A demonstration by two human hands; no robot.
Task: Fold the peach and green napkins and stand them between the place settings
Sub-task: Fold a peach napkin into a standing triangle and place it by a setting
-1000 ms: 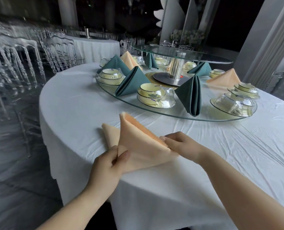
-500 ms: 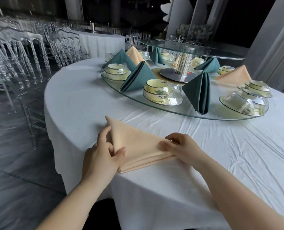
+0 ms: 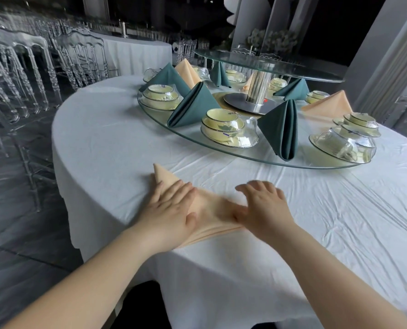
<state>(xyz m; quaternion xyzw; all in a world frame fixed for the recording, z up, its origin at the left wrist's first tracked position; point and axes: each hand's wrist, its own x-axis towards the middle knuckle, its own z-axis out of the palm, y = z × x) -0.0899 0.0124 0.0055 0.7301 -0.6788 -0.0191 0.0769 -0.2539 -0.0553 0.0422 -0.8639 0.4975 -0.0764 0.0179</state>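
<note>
At the near edge of the round table [image 3: 117, 143], the peach napkin [image 3: 210, 211] lies flat as a layered triangle, point away from the person. On its left half the left hand [image 3: 171, 210] presses, fingers straight and close together; the right hand [image 3: 264, 207], blurred, rests on the right corner with fingers extended, holding nothing. Judged risks: uneven pressure could skew the layers and leave a weak crease, so it slumps when stood on the glass turntable [image 3: 303, 160]; sliding palms may drag it off the table edge
</note>
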